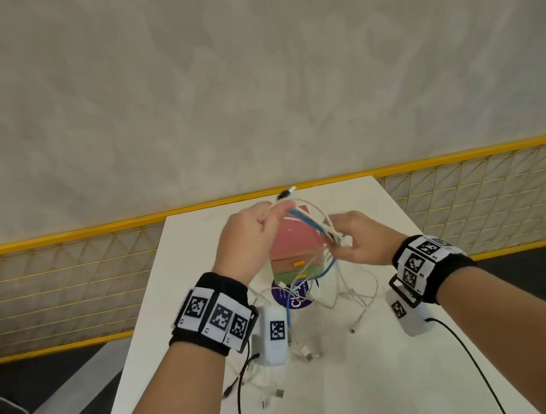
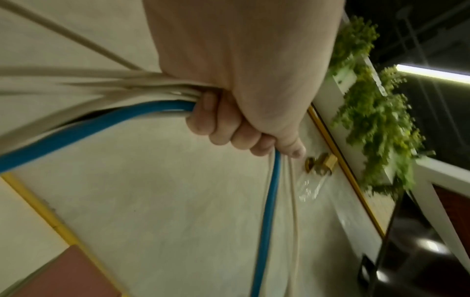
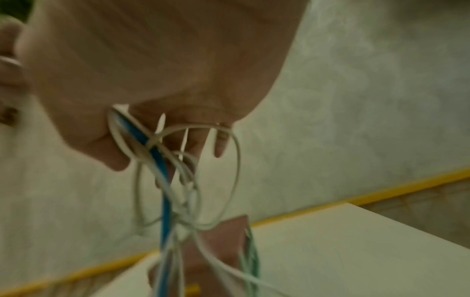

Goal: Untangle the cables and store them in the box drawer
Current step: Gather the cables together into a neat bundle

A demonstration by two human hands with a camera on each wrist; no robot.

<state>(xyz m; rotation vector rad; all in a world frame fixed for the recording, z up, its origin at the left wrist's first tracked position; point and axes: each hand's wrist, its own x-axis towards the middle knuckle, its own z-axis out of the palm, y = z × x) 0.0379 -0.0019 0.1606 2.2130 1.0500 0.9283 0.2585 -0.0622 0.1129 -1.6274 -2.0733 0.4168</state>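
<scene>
White tabletop [image 1: 370, 383] fills the lower middle of the head view, narrow, with a yellow-framed wire fence [image 1: 68, 274] running past its far edge and both sides, and a pale textured wall above.

Both hands are raised over the far half of the table. The left hand [image 1: 248, 240] is a closed fist around a bundle of cables: the left wrist view shows its fingers [image 2: 203, 120] curled round one blue cable [image 2: 89, 128] and several white cables [image 2: 76, 90], which enter the fist at one side and leave at the other. A dark plug end [image 1: 285, 194] sticks up beyond its knuckles. The right hand [image 1: 362, 241] pinches the same tangle just beside the left; the right wrist view, blurred, shows looped white strands and the blue cable hanging from its fingers [image 3: 218, 144].

Below the hands stands the box drawer [image 1: 295, 248], one box with a pink top and two drawer fronts visible, orange-pink above green, each with a yellow handle. Cable strands drape down its front onto the table. In front of it lies a round purple sticker [image 1: 292, 298] with white letters, too covered to read.

Nearer the body, loose white cable ends and connectors [image 1: 302, 353] lie scattered on the tabletop, too tangled to count. Open table remains to the right and near edge.

Two wristbands [image 1: 216, 315] carry black-and-white square markers.
</scene>
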